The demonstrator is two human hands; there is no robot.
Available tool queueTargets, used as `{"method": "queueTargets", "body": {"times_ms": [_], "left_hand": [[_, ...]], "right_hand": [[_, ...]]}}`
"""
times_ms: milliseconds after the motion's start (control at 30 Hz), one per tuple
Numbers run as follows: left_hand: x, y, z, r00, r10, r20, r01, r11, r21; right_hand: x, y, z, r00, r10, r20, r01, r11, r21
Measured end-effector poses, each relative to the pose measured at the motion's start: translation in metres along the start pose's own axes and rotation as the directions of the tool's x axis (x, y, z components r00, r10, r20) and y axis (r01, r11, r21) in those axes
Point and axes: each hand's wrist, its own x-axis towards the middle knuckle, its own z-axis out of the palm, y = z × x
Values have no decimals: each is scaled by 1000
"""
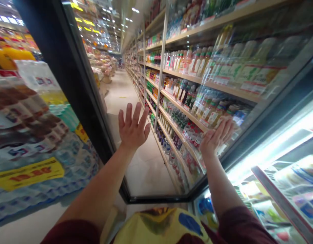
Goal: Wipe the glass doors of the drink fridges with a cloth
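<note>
Standing to the left of the glass door (169, 112) were stacked packs of bottles (26, 118), with a yellow price sign (29, 173) across their lower part. The door itself, where the work was centred, stood open, its black left edge (70, 67) slanting down toward the bottom corner. Over the left half of the glass door, the left grip (132, 132) was spread wide, fingers apart and palm toward the glass, with nothing visible in it; it seemed to be laid flat, though contact was hard to confirm. Behind the middle and right of the glass door showed long shelves (183, 76) of bottled drinks (194, 62). Over its right half, pale streaks (209, 57) could have been glare or smears. Below them the right grip (216, 137) had its fingers close together, slanting upward; a pale blur lay by the fingertips, so whether it had hold of anything could not be told. Right of the glass door was a lit refrigerated case (275, 198). As judged here, opening the door was done and the work at its glass was under way; how much remained could not be told.
</note>
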Motion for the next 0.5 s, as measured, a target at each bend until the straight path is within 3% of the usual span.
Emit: {"method": "queueTargets", "body": {"times_ms": [67,133,267,367,433,500], "left_hand": [[-1,0,0,1000,-11,8,11,1000,-2],[-1,1,-1,1000,-11,6,11,1000,5],[-1,2,-3,1000,7,-19,-7,1000,-4],[-1,3,-3,999,16,-35,-16,1000,11],[-1,2,-3,999,31,-44,-30,999,30],[0,2,-3,997,49,-62,-46,998,41]], "right_hand": [[-23,7,1,1000,-10,-7,10,1000,10],[-26,17,2,1000,-8,-7,8,1000,12],[25,27,2,992,79,-100,-75,996,43],[51,8,3,989,97,-113,-91,994,61],[38,-16,4,997,64,-41,-61,997,53],[4,-40,6,998,-42,56,39,998,46]]}}
